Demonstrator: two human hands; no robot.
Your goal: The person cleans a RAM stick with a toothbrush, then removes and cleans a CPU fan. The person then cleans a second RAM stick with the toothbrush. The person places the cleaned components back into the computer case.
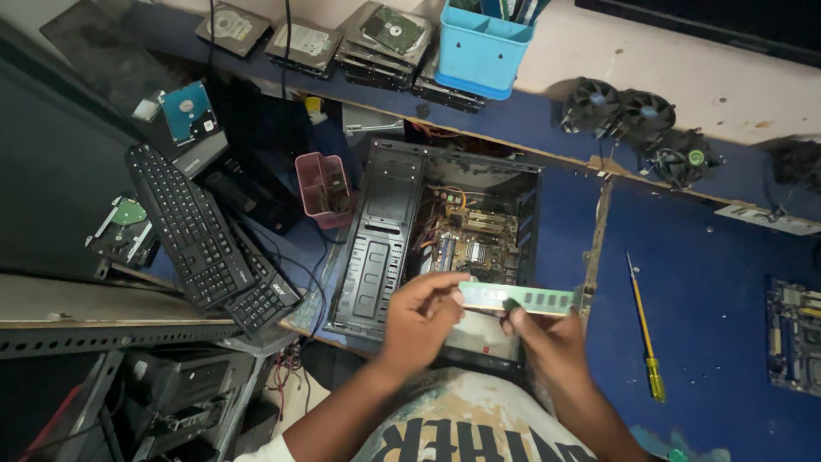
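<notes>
Both hands (421,318) (547,338) hold memory stick (516,298) over open case (445,239).

Two bare forearms, no sleeves reaching the wrists, rise from the near edge; the left hand (421,315) and right hand (552,335) carry no gloves, rings or watch. Below, a pale mottled T-shirt bears large dark block lettering.

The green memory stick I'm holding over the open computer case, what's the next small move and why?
Probably lower the memory stick toward the motherboard: both the left hand and right hand hold it level above the open case.
</notes>
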